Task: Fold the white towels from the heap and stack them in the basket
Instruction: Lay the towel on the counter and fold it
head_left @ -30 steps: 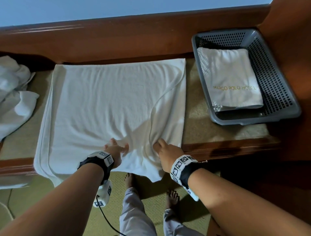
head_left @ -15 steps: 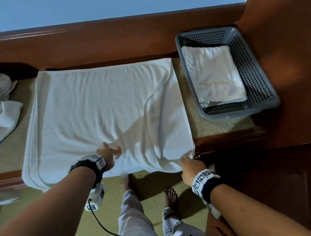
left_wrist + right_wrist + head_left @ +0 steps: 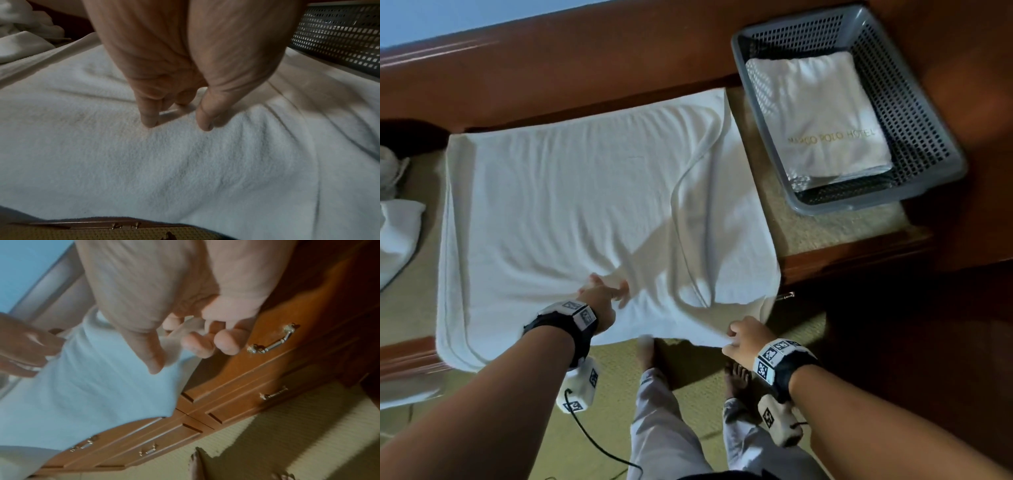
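Left hand (image 3: 602, 294) fingertips (image 3: 149, 123) down on cloth; right hand (image 3: 748, 337) in a curled pinching grip.

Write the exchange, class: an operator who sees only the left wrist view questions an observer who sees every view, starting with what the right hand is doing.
Observer: The right hand pinches the near right corner of the spread towel.
Operator: I see only the basket's wall. Is anything inside?
Observer: One folded towel lies flat in the basket, gold lettering up.
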Action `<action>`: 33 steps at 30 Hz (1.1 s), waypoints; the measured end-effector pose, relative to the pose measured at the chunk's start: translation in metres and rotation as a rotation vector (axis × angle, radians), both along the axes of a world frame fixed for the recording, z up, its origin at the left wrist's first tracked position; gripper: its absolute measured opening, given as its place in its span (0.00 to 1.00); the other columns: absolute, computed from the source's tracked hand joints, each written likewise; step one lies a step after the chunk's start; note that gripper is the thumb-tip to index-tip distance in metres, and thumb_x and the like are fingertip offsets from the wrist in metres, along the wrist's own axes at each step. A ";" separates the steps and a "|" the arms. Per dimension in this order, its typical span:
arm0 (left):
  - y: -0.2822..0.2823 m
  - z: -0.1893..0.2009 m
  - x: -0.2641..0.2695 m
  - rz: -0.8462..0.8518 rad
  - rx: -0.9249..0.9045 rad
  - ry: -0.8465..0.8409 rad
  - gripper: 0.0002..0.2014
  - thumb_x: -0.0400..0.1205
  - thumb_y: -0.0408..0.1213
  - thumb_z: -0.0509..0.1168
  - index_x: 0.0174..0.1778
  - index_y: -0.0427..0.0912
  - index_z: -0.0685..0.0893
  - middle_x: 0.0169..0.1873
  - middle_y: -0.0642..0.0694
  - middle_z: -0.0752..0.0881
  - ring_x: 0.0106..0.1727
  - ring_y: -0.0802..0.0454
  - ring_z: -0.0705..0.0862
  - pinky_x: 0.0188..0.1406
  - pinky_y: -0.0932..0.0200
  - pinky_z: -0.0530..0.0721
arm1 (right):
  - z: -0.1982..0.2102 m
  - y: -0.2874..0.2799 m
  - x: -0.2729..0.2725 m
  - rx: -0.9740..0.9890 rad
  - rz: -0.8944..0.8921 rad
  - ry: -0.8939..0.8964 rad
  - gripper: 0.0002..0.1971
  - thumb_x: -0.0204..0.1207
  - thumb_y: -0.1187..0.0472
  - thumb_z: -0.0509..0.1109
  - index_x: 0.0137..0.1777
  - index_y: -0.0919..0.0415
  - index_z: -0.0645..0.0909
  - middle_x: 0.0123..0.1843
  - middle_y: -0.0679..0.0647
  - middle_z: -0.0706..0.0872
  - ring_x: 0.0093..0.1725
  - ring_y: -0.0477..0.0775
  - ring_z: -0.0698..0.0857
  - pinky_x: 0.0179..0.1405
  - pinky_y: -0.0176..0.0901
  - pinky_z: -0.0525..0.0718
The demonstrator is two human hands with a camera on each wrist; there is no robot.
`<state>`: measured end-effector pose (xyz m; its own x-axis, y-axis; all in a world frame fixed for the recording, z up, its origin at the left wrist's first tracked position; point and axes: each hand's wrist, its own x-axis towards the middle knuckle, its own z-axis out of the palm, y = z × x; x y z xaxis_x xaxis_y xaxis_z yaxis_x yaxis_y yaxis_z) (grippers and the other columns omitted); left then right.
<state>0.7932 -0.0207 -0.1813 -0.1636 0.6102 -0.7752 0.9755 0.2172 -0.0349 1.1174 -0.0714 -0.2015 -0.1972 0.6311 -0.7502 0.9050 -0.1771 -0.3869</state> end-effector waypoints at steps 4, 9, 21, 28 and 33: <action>0.002 0.002 0.003 -0.002 0.045 0.043 0.29 0.84 0.30 0.61 0.79 0.60 0.70 0.82 0.33 0.56 0.80 0.32 0.66 0.77 0.49 0.70 | 0.015 -0.001 0.016 0.049 -0.188 0.232 0.11 0.73 0.57 0.78 0.48 0.58 0.79 0.51 0.47 0.78 0.44 0.40 0.82 0.49 0.31 0.82; 0.020 0.019 0.027 0.106 0.017 0.078 0.18 0.86 0.33 0.59 0.71 0.45 0.78 0.76 0.37 0.72 0.72 0.38 0.77 0.72 0.51 0.76 | 0.035 -0.002 0.033 -0.107 -0.391 0.378 0.13 0.72 0.55 0.80 0.49 0.57 0.79 0.39 0.47 0.84 0.32 0.42 0.81 0.23 0.27 0.74; 0.026 0.004 0.092 0.004 0.126 0.084 0.39 0.80 0.71 0.53 0.52 0.33 0.87 0.62 0.31 0.82 0.59 0.38 0.82 0.62 0.47 0.83 | 0.057 -0.023 0.070 -0.081 -0.757 0.670 0.12 0.74 0.68 0.79 0.54 0.57 0.84 0.48 0.54 0.92 0.47 0.53 0.92 0.42 0.47 0.91; 0.020 0.015 0.105 0.014 0.121 0.113 0.32 0.83 0.57 0.63 0.72 0.32 0.78 0.79 0.25 0.63 0.60 0.37 0.85 0.60 0.49 0.85 | 0.018 -0.069 0.132 0.253 -0.490 0.201 0.06 0.77 0.63 0.77 0.52 0.61 0.87 0.40 0.48 0.87 0.40 0.45 0.85 0.38 0.28 0.73; 0.025 0.011 0.099 -0.002 0.131 0.122 0.30 0.83 0.55 0.65 0.73 0.34 0.77 0.74 0.32 0.71 0.58 0.40 0.85 0.58 0.51 0.85 | -0.003 -0.072 0.118 0.200 -0.397 0.038 0.11 0.82 0.54 0.70 0.43 0.62 0.81 0.39 0.58 0.84 0.41 0.59 0.83 0.37 0.44 0.73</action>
